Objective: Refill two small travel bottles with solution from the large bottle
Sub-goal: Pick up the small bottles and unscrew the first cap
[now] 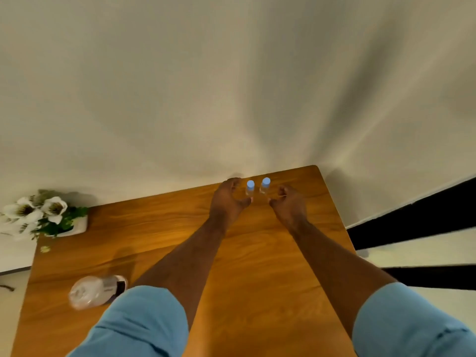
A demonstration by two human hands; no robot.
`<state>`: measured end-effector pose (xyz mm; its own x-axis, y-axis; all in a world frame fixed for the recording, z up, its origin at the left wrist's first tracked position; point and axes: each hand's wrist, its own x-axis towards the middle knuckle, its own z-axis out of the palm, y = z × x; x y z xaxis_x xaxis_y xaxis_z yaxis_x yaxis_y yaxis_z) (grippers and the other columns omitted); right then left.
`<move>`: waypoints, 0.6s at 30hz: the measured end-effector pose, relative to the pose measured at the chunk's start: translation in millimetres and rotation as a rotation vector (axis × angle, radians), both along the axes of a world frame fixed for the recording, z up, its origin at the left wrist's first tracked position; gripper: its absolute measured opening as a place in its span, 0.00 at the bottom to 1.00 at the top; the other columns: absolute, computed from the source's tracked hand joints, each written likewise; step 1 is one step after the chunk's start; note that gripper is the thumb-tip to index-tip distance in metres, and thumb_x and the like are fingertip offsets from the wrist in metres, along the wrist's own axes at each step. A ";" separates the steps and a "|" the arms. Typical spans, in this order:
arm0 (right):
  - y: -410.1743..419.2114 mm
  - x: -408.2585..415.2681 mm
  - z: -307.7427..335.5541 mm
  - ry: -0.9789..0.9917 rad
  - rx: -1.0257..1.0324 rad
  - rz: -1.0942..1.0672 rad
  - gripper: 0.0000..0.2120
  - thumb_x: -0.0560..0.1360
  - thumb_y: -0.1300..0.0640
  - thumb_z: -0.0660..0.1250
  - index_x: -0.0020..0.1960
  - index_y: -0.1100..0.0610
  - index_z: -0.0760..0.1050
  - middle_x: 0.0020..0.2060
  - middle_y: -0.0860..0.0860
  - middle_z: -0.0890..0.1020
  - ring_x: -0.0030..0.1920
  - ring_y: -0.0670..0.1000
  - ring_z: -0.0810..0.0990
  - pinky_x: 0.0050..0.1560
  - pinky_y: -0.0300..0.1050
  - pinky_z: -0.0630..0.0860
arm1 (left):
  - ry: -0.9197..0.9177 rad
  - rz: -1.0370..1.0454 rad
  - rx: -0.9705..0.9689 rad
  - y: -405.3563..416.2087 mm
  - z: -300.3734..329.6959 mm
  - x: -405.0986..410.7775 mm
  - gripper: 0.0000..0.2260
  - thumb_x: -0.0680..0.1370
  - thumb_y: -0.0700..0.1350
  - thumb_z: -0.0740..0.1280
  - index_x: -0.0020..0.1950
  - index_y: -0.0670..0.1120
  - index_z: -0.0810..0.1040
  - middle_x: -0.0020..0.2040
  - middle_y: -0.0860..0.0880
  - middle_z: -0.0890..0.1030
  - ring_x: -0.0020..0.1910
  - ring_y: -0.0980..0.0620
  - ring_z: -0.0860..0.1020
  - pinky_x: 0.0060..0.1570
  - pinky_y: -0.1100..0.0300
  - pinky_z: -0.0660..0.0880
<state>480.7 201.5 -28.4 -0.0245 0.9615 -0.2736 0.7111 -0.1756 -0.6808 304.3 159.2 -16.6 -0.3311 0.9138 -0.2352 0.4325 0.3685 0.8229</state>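
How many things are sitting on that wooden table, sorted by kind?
Small travel bottles with blue caps: 2, one by the left hand, the other by the right hand
Large clear bottle: 1
Pot of white flowers: 1
Total: 4 things on the table

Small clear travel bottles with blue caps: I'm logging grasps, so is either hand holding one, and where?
Neither. Left hand and right hand flank the two bottles, open.
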 end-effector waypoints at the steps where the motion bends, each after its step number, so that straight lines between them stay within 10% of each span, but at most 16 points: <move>1: 6.0 -2.3 -4.6 0.009 0.007 0.014 0.22 0.72 0.51 0.75 0.64 0.54 0.76 0.57 0.51 0.82 0.57 0.54 0.80 0.54 0.48 0.79 | 0.005 0.005 -0.009 5.6 -5.4 3.7 0.31 0.68 0.46 0.81 0.68 0.46 0.76 0.64 0.48 0.81 0.62 0.49 0.79 0.61 0.51 0.79; 18: 1.6 -14.8 -21.2 -0.001 0.047 0.170 0.22 0.75 0.52 0.73 0.67 0.55 0.76 0.61 0.54 0.80 0.60 0.54 0.78 0.59 0.49 0.77 | 0.029 0.052 -0.062 -11.6 -21.7 10.5 0.22 0.72 0.49 0.78 0.63 0.45 0.81 0.58 0.46 0.85 0.54 0.46 0.82 0.56 0.48 0.81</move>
<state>466.0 203.1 -49.6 -0.1875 0.9553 -0.2284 0.7282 -0.0208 -0.6850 314.9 147.6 -38.2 -0.3849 0.8793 -0.2806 0.4346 0.4408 0.7853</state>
